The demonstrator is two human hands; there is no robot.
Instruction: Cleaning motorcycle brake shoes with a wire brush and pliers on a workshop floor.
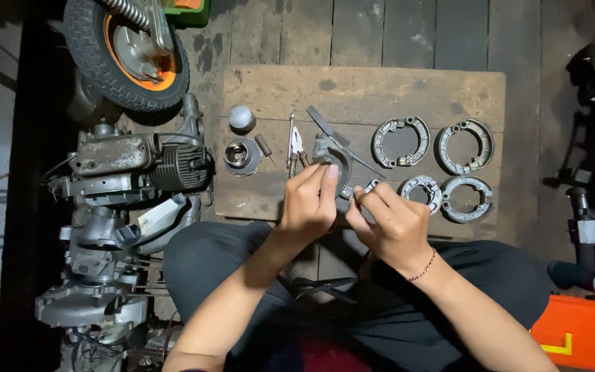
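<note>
- Sitting at the left of the scene, a dismantled grey engine [125, 172] rests on the dark plank floor, with an orange-rimmed wheel [127, 52] at the far left beyond it.
- Next in size, a worn wooden board [380, 93] serves as the surface, lying just beyond the person's knees.
- On the right half of that surface lie four pairs of brake shoes [463, 146], two far and two nearer, close beside each other.
- An orange case [573, 331] sits near right on the floor.
- The left hand [308, 203] grips a curved grey brake shoe [332, 160] over the near edge of the surface, fingers clenched on it.
- The right hand [390, 224], just beside the left, pinches the metal end of that same part between thumb and fingertips.
- A piston [237, 154] and a small silver cap [241, 117] stand left of the hands.
- Pliers [296, 146] lie between the piston and the held brake shoe.
</note>
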